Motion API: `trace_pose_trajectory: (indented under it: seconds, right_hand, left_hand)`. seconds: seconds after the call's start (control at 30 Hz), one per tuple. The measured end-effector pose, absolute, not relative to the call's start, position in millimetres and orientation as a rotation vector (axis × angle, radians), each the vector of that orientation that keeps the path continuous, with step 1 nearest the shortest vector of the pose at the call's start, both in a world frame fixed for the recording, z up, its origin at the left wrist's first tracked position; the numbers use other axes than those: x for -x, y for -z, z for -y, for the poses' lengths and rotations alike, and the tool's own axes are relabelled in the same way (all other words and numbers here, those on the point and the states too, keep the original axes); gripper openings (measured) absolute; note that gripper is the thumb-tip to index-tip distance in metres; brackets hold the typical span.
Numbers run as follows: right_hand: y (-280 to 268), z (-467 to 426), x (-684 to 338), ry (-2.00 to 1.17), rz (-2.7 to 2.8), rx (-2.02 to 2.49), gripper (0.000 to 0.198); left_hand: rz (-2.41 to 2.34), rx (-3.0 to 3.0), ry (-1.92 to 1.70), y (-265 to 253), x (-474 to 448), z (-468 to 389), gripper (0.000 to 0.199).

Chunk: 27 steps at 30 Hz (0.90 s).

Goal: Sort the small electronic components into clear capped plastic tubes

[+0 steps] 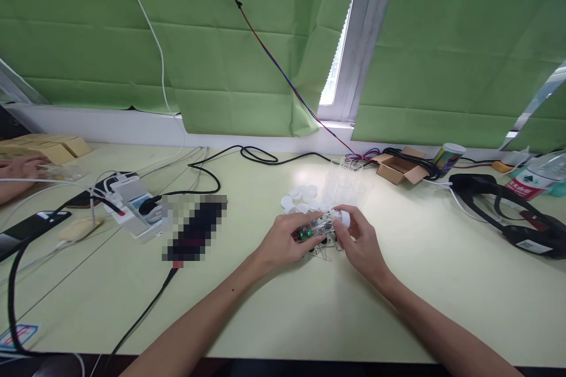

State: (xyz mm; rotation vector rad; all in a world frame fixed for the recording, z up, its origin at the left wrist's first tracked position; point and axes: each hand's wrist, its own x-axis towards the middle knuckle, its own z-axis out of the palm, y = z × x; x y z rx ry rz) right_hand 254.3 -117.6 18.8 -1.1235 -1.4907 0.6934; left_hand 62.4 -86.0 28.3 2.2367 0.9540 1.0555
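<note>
a white power strip [126, 205] was hemmed by cables [212, 177]; near loose white caps [297, 195], a clear tube [326, 222] was held in the left hand [283, 240], its white lid [344, 218] pinched by the right hand [361, 240]; a black headset [526, 232] was set well apart.

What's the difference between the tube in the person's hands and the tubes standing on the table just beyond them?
The held tube lies on its side, while the standing tubes are upright. The held tube has a white cap at one end; the standing tubes show none. Dark and green parts show in or through the held tube, but not the standing tubes. Both are see-through.
</note>
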Motion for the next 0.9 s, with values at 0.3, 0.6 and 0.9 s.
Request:
trace_pose_trajectory:
  seconds: [0.3, 0.6, 0.9]
  right_hand:
    - [-21.5, 117.9, -255.1, -0.6, 1.623, 1.215, 0.026]
    - [-18.9, 116.5, -255.4, -0.603, 1.633, 1.244, 0.032]
    - [-19.8, 117.0, -254.5, -0.601, 1.652, 1.263, 0.033]
  left_hand:
    - [-0.895, -2.359, -0.957, -30.9, -60.3, 89.2, 0.04]
    - [-0.87, -2.385, -0.939, -27.0, -59.0, 89.9, 0.042]
    - [-0.867, -2.421, -0.9, -26.7, -58.3, 90.1, 0.042]
